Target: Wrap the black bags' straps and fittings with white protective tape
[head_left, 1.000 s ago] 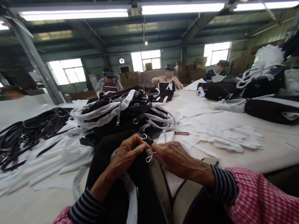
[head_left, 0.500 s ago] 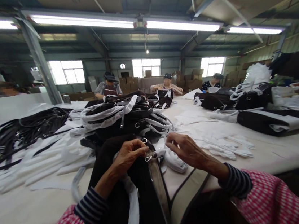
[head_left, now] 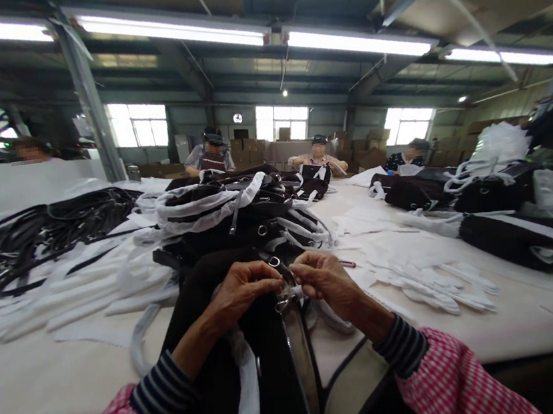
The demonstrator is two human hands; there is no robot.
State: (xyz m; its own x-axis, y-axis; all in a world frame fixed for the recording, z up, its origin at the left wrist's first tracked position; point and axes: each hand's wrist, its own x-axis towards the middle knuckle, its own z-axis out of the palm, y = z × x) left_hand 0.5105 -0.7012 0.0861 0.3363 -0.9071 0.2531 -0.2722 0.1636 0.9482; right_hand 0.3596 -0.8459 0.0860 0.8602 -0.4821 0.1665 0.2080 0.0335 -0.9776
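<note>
Head view, logged at this moment: a black fabric handbag (head_left: 216, 375) with a white strap (head_left: 247, 398) and a pale beige panel (head_left: 353, 385) lay across the near edge of a long white-topped work table (head_left: 71, 386). A small silver swivel clasp (head_left: 283, 303) hung from a dark strap tab (head_left: 278, 267) at the bag's top. Left hand (head_left: 244, 291): fingers curled and pressed together, thumb and forefinger pinching the tab. Right hand (head_left: 323, 282): fingers curled, tips just beside the tab; whether they pinched it could not be told. The bag's long axis ran from the person's body toward the table's far end, with the clasp end pointing away.

Beyond lay a heap of black bags wrapped in white (head_left: 221, 207), black straps (head_left: 42, 229) and white cut pieces (head_left: 427, 282). Co-workers (head_left: 212, 156) sat across the table. Cardboard boxes (head_left: 250, 153), windows (head_left: 281, 120) and fluorescent tube lights (head_left: 357, 42) filled the steel-framed hall.
</note>
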